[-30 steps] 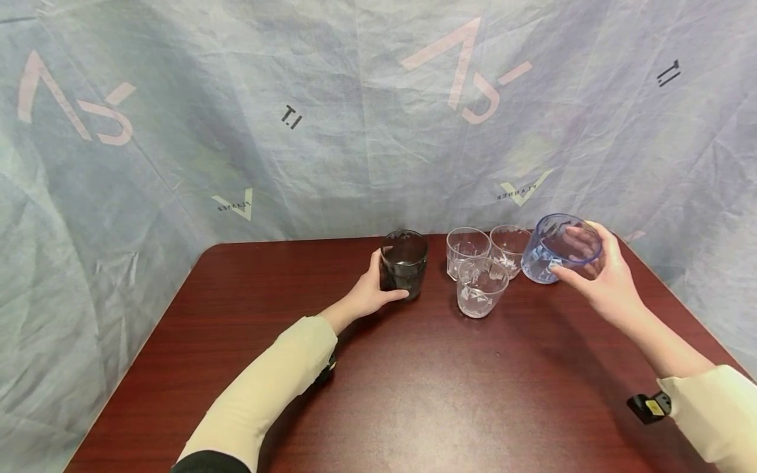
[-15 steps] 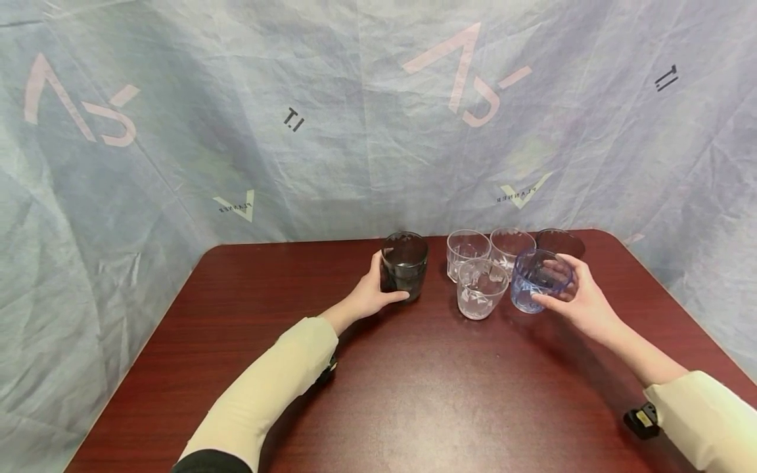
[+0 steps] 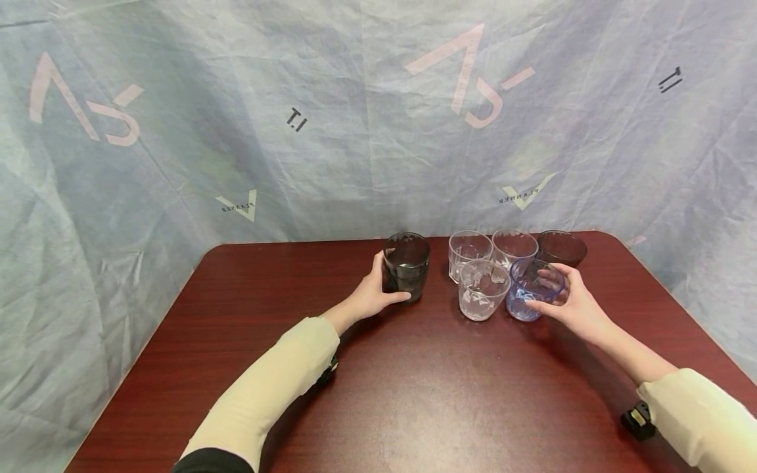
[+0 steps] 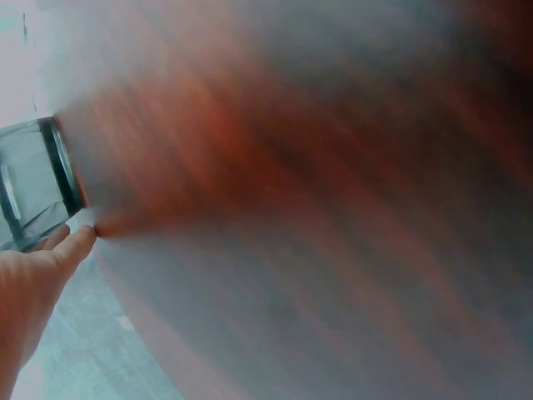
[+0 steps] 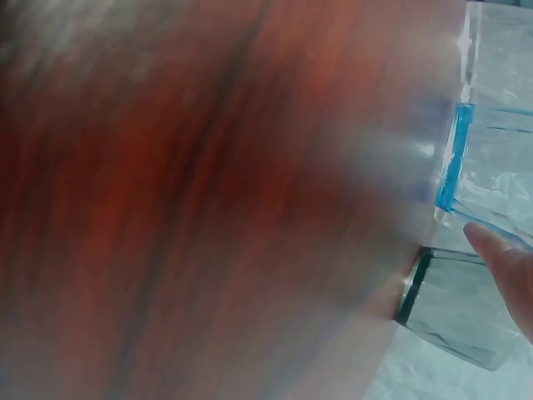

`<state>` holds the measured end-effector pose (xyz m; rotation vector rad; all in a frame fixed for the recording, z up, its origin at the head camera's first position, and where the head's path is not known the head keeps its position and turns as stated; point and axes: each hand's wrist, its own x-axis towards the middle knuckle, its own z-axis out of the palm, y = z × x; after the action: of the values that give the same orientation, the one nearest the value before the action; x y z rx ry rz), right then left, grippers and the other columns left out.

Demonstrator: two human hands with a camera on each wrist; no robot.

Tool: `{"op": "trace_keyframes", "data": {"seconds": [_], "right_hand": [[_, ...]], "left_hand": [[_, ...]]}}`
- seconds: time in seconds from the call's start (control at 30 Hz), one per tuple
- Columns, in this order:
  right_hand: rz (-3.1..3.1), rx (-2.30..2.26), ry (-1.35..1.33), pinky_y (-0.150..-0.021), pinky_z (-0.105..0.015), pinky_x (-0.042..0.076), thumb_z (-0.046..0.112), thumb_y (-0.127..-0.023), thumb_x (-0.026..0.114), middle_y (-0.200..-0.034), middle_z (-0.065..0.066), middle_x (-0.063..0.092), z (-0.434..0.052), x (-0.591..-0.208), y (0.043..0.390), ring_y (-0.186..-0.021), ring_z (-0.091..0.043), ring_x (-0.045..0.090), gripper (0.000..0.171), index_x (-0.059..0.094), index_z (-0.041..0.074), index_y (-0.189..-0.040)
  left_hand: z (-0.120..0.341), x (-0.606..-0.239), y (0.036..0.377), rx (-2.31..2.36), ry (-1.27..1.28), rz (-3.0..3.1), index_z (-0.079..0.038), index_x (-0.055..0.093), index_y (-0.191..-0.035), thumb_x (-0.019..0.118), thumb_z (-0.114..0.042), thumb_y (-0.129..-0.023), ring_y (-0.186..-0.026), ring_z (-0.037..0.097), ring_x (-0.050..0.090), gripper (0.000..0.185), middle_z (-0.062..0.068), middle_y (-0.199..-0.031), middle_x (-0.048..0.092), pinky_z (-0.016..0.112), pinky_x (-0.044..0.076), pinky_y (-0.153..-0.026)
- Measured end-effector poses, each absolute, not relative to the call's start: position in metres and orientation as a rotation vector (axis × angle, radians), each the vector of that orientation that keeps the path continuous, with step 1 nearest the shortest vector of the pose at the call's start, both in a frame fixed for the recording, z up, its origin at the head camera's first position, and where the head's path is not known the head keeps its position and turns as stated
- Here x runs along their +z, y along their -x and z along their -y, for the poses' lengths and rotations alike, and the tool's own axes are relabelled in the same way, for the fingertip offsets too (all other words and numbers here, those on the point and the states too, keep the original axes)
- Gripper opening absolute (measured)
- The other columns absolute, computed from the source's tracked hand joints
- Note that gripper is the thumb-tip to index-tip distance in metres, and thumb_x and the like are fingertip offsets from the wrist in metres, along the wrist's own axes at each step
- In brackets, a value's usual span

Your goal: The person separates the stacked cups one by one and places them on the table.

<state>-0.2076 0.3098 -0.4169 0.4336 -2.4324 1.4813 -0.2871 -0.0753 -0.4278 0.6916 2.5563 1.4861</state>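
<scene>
Between the right hand's fingers [image 3: 547,284] stands the blue glass [image 3: 530,292].

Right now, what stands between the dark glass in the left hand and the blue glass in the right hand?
In the head view, the nearer clear glass stands between the dark glass and the blue glass, beside the blue one.

dark red wooden table [image 3: 414,394], wrinkled pale blue printed backdrop [image 3: 355,131]

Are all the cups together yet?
Nearly. Three clear cups and a dark cup already stand grouped. The right hand holds the blue cup on the table beside them. The grey cup in the left hand stands apart.
</scene>
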Motion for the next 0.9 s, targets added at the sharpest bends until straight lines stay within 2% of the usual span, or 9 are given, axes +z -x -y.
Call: {"op": "trace_keyframes", "data": {"seconds": [0.2,0.4,0.47,0.53,0.63,0.67,0.83,0.87,0.9], "right_hand": [[2.467,1.469,-0.418,-0.078,-0.008,0.043,-0.012,-0.081,0.072,-0.125,-0.026,0.047,-0.308,-0.418,0.209,-0.104,0.013,0.050,0.078,0.017,-0.009,-0.135],[2.481,1.480,-0.438,-0.079,-0.007,0.042,-0.011,-0.082,0.071,-0.127,-0.037,0.044,-0.307,-0.418,0.211,-0.105,0.013,0.049,0.079,0.014,-0.010,-0.137],[2.517,1.463,-0.430,-0.079,-0.006,0.041,-0.007,-0.084,0.071,-0.129,-0.038,0.043,-0.308,-0.418,0.211,-0.109,0.003,0.053,0.081,0.012,-0.009,-0.139],[2.549,1.433,-0.410,-0.081,-0.005,0.039,-0.003,-0.085,0.072,-0.132,-0.037,0.041,-0.309,-0.416,0.210,-0.116,-0.016,0.053,0.084,0.011,-0.008,-0.142],[2.537,1.386,-0.397,-0.089,-0.006,0.031,-0.001,-0.085,0.073,-0.138,-0.034,0.037,-0.309,-0.412,0.209,-0.127,-0.040,0.040,0.088,0.010,-0.004,-0.146],[2.518,1.374,-0.393,-0.097,-0.011,0.030,-0.001,-0.085,0.073,-0.140,-0.033,0.036,-0.308,-0.409,0.208,-0.129,-0.045,0.034,0.088,0.011,-0.002,-0.147],[2.370,1.296,-0.429,-0.107,-0.021,0.025,-0.005,-0.082,0.074,-0.144,-0.026,0.036,-0.297,-0.386,0.210,-0.137,-0.018,0.033,0.083,0.023,0.002,-0.147],[2.351,1.295,-0.446,-0.107,-0.021,0.026,-0.006,-0.082,0.074,-0.145,-0.025,0.037,-0.294,-0.381,0.212,-0.136,-0.013,0.033,0.082,0.024,0.002,-0.147],[2.330,1.293,-0.470,-0.104,-0.015,0.026,-0.006,-0.081,0.074,-0.145,-0.023,0.037,-0.289,-0.376,0.213,-0.134,-0.008,0.034,0.081,0.026,0.002,-0.146]], "left_hand": [[0.075,-0.426,0.286,1.492,-0.699,-2.552,-0.020,0.009,-0.151,0.080,-0.018,-0.083,-0.129,0.027,0.046,0.098,0.012,-0.148,0.037,0.045,0.036,-0.104],[0.075,-0.426,0.285,1.480,-0.677,-2.552,-0.021,0.007,-0.152,0.079,-0.021,-0.084,-0.131,0.027,0.043,0.099,0.012,-0.149,0.037,0.047,0.035,-0.105],[0.076,-0.426,0.285,1.476,-0.670,-2.552,-0.021,0.007,-0.152,0.079,-0.022,-0.084,-0.132,0.027,0.043,0.099,0.012,-0.149,0.037,0.047,0.035,-0.105],[0.076,-0.426,0.285,1.478,-0.671,-2.551,-0.019,0.007,-0.153,0.079,-0.021,-0.084,-0.131,0.028,0.043,0.099,0.012,-0.149,0.037,0.047,0.035,-0.105],[0.076,-0.428,0.285,1.498,-0.694,-2.540,-0.018,0.008,-0.153,0.079,-0.021,-0.084,-0.131,0.028,0.044,0.099,0.012,-0.149,0.037,0.047,0.035,-0.105],[0.076,-0.423,0.282,1.506,-0.700,-2.526,-0.015,0.008,-0.153,0.079,-0.019,-0.084,-0.131,0.029,0.043,0.098,0.014,-0.149,0.037,0.048,0.035,-0.105],[0.076,-0.422,0.282,1.524,-0.704,-2.503,-0.015,0.008,-0.153,0.078,-0.018,-0.085,-0.131,0.030,0.043,0.098,0.014,-0.149,0.036,0.049,0.034,-0.105],[0.076,-0.421,0.281,1.517,-0.695,-2.506,-0.015,0.008,-0.153,0.078,-0.018,-0.085,-0.130,0.030,0.044,0.098,0.014,-0.149,0.036,0.049,0.035,-0.105],[0.076,-0.426,0.285,1.513,-0.691,-2.516,-0.017,0.008,-0.153,0.079,-0.020,-0.084,-0.130,0.028,0.044,0.099,0.012,-0.149,0.036,0.048,0.035,-0.105]]}}
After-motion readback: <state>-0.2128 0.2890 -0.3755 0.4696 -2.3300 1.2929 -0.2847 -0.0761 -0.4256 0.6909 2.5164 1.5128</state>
